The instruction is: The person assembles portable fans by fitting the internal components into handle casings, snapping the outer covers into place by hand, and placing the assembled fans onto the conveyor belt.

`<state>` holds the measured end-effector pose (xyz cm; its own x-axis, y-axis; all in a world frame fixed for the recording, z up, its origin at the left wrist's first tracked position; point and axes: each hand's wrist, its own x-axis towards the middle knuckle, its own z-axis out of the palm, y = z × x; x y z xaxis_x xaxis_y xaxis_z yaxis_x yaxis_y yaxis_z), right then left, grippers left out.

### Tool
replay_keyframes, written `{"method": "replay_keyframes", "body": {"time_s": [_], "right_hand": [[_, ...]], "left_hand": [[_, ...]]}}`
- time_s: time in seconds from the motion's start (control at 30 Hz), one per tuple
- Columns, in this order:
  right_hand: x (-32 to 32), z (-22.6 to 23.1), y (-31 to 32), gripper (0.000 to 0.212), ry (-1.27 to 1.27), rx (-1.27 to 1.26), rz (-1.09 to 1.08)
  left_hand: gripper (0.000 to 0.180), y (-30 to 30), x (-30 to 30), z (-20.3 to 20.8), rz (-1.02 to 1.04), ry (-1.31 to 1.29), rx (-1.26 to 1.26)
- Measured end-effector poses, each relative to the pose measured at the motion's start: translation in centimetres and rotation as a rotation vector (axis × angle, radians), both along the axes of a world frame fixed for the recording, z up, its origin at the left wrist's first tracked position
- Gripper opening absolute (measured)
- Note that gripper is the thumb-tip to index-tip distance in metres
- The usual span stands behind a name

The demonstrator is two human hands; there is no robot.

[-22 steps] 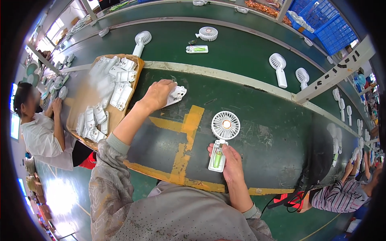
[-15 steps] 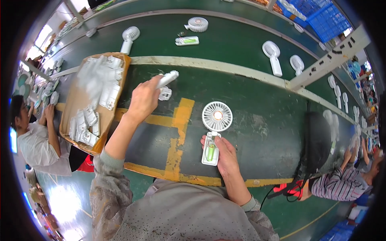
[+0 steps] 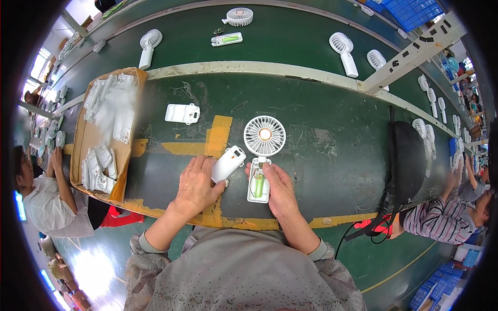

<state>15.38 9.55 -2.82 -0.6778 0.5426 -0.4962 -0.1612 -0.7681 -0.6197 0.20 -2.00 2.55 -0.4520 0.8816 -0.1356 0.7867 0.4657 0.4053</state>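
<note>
My right hand (image 3: 281,191) grips a white handheld fan (image 3: 264,136) by its handle, low over the bench. The handle is uncovered, with a green battery cell (image 3: 259,185) and thin wires showing inside. Just left of it, my left hand (image 3: 197,185) is closed on a white plastic handle cover (image 3: 229,164), smooth outer face up and one end pointing toward the fan. A second handle cover (image 3: 182,113) lies on the bench farther off, its hollow inside facing up.
At left stands a cardboard box (image 3: 129,171) of white covers, some in clear plastic. Beyond a pale rail (image 3: 238,67), a green conveyor (image 3: 280,46) carries fans. A black bag (image 3: 407,160) sits at right. Seated co-workers (image 3: 49,202) flank the bench.
My left hand has come back from the far side of the bench with the cover, which is now beside the open fan handle. The view has shifted slightly.
</note>
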Motion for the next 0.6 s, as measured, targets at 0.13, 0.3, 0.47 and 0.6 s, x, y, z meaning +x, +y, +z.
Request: {"method": "replay_keyframes", "body": {"time_s": [0.13, 0.3, 0.47, 0.6], "right_hand": [[0.0, 0.0, 0.2, 0.030, 0.026, -0.029, 0.008], [0.2, 0.2, 0.1, 0.030, 0.050, -0.050, 0.010], [0.6, 1.2, 0.1, 0.034, 0.027, -0.130, -0.009], [1.0, 1.1, 0.5, 0.038, 0.190, -0.145, 0.052]], "left_hand": [[0.048, 0.7, 0.2, 1.0, 0.039, -0.012, -0.055], [0.048, 0.2, 2.6, 2.3, 0.158, -0.437, 0.086], [0.063, 0.6, 5.3, 2.6, 0.077, -0.368, 0.135], [0.066, 0.7, 6.1, 1.6, 0.019, -0.247, 0.099]]}}
